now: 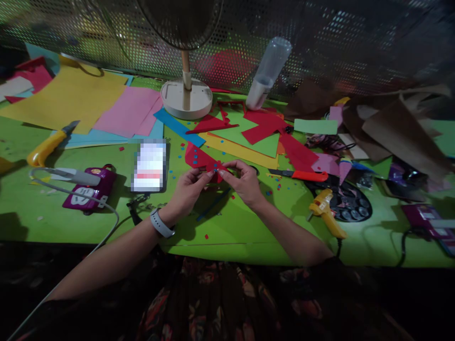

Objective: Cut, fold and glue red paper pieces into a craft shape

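Both my hands meet over the green table (227, 227), pinching a small piece of red paper (213, 171) between them. My left hand (188, 189), with a grey watch on its wrist, grips the piece's left side with closed fingers. My right hand (243, 182) pinches its right side from above. A larger red paper scrap (195, 156) lies just behind the hands. Tiny red and blue paper bits are scattered around them.
A phone (150, 166) lies left of my hands. A yellow glue gun (325, 210), a red-handled knife (305, 175), a yellow-handled knife (48, 147), a purple case (88, 189), a fan base (186, 97), a plastic bottle (266, 73) and coloured paper sheets (71, 99) crowd the table.
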Demonstrator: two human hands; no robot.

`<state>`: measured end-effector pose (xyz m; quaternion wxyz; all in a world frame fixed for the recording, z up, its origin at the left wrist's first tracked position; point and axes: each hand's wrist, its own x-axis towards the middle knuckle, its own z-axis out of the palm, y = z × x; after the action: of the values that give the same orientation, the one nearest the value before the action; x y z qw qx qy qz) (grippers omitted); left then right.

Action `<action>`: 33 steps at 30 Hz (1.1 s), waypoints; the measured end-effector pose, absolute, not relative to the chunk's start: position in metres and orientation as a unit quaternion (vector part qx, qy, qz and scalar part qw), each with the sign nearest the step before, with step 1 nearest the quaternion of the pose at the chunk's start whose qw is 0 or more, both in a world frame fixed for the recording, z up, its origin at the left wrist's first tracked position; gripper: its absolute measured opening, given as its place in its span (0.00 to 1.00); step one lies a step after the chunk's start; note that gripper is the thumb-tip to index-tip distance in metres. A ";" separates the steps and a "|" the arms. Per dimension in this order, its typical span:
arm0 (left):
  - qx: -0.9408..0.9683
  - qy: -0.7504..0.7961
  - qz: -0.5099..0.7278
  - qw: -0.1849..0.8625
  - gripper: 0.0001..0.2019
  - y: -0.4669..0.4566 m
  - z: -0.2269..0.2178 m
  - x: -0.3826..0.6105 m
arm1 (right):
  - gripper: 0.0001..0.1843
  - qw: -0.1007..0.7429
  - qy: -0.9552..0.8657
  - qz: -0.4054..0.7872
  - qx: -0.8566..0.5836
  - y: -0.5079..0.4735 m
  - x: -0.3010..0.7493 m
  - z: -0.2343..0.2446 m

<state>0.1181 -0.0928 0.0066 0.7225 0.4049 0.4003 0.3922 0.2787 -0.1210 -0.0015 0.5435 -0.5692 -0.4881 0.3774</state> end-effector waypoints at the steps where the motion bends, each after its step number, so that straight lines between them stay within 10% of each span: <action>1: 0.404 0.398 0.393 0.724 0.14 -0.093 0.006 0.118 | 0.12 0.543 -0.487 0.381 -0.569 -0.121 0.279 -0.001; 33: 0.429 0.387 0.400 0.711 0.12 -0.088 -0.001 0.116 | 0.11 0.545 -0.476 0.399 -0.563 -0.122 0.277 0.000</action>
<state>0.1163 -0.0885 -0.0014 0.7114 0.4288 0.3869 0.4004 0.2772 -0.1216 0.0000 0.5451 -0.5632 -0.4762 0.3987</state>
